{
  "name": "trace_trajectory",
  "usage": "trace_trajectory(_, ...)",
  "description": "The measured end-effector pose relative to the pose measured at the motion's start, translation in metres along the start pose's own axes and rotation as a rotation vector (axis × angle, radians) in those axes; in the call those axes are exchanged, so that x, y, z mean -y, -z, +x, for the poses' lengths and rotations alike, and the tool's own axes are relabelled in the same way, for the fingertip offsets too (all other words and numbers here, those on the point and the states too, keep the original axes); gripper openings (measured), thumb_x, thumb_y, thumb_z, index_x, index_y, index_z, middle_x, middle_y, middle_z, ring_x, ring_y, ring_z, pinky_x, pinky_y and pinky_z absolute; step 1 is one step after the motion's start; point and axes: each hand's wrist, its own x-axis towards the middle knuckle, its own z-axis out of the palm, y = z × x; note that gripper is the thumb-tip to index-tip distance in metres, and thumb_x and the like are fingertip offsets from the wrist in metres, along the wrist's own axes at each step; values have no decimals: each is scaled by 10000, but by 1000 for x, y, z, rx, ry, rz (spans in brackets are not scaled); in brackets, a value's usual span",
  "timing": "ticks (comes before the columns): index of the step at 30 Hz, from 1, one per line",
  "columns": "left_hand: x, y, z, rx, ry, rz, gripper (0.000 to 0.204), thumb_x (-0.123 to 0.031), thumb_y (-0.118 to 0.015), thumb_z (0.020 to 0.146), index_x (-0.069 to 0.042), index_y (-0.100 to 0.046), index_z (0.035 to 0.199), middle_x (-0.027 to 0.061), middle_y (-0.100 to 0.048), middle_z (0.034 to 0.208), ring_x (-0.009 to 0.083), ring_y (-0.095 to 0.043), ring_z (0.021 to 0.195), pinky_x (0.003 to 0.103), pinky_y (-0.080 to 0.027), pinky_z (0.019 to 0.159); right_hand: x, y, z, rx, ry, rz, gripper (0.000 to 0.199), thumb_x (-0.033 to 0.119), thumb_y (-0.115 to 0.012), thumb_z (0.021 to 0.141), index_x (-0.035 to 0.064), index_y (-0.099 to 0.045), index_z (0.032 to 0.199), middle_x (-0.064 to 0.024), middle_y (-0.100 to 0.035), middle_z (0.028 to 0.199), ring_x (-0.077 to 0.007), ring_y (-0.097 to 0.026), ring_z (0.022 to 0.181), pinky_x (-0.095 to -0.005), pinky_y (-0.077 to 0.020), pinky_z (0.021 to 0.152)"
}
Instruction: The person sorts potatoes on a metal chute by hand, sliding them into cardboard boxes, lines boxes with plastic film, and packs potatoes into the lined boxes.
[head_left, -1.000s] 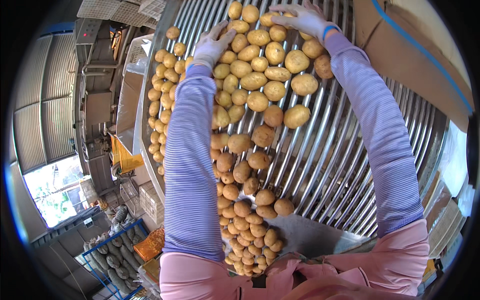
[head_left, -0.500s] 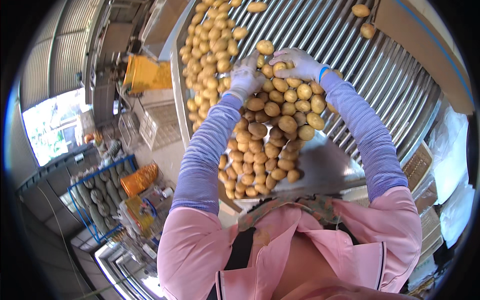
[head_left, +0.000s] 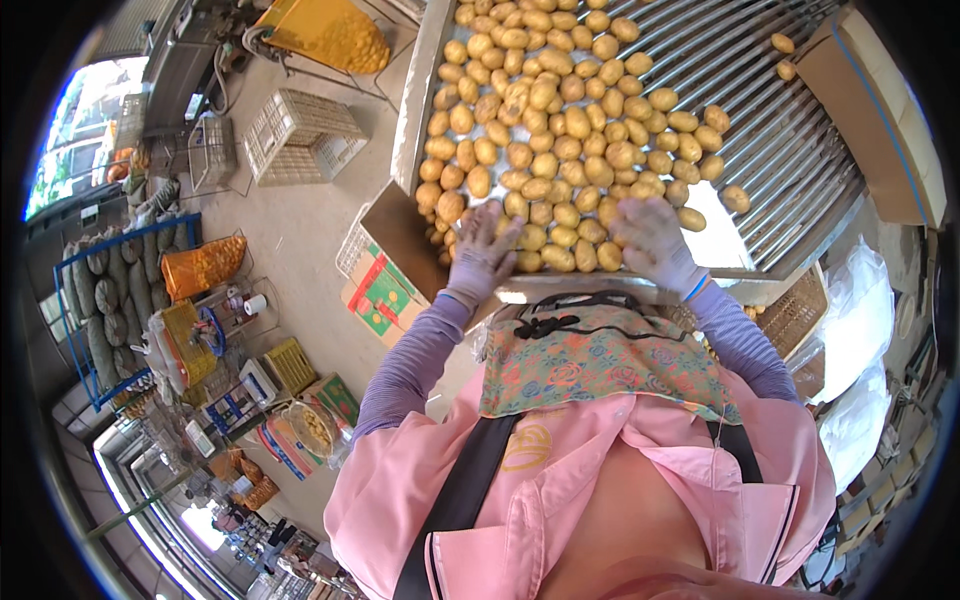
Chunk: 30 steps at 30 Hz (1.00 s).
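Head view: gloved left hand (head_left: pixel 483 250) and gloved right hand (head_left: pixel 652 240) lie flat, fingers spread, gripping nothing, on round yellow-brown potatoes (head_left: pixel 545 150) heaped toward twelve o'clock on the metal roller table (head_left: pixel 790 150), both equally near.

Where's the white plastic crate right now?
In the head view, the white plastic crate sits on the floor at upper left, left of the roller table, below the yellow sack.

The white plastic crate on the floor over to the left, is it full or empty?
Empty, as far as it shows: the white crate shows only its own lattice walls and floor, no potatoes inside.
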Motion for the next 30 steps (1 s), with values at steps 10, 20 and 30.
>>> trace_trajectory(10,4,-9,40,27,147,73,679,-429,-687,865,-176,-534,1477,211,-536,1443,383,-479,1365,570,-341,1128,38,-66,47,389,-50,98,411,374,-597,983,236,-637,1367,-28,-585,1452,-331,-430,1449,-521,-281,1223)
trace_trajectory(20,51,34,19,-48,31,159,507,-392,-652,906,-179,-624,1365,166,-579,1396,380,-557,1245,529,-391,1081,78,-116,84,348,84,-78,408,434,-598,963,402,-634,1368,-39,-372,1638,-400,-203,1552,-598,-141,1258)
trace_trajectory(30,4,-20,-19,12,-16,9,684,-493,-614,945,-193,-460,1541,188,-417,1579,488,-343,1460,634,-207,1198,60,-61,39,100,-105,-280,476,423,-629,921,328,-636,1387,-35,-494,1542,-367,-349,1478,-590,-212,1226)
